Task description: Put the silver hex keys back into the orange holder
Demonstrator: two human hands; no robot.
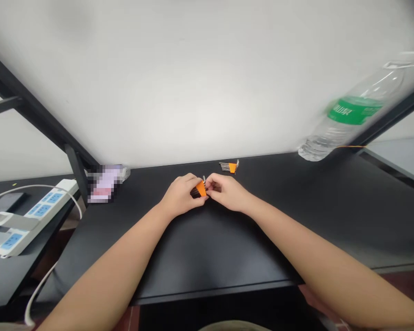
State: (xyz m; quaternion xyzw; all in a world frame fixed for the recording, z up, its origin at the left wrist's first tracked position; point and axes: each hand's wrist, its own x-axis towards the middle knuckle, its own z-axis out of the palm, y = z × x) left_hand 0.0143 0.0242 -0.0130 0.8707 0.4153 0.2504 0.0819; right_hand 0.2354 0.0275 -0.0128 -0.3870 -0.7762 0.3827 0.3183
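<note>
My left hand (182, 195) is closed around an orange-holdered hex key set (201, 188), thumb below and fingers on top. The short bent ends of the keys stick out on its right side. There my right hand (227, 191) pinches with thumb and forefinger at the key ends; its fingertips hide exactly what they grip. Just behind my hands, a second hex key set (232, 168) with an orange holder lies on the black table (207, 248).
A large clear bottle with a green label (355, 110) stands at the back right. At the left are a pixelated packet (105, 184), a black metal post (76, 170), and a white power strip (37, 218) with a cable on a neighbouring table. A white wall (193, 82) rises behind.
</note>
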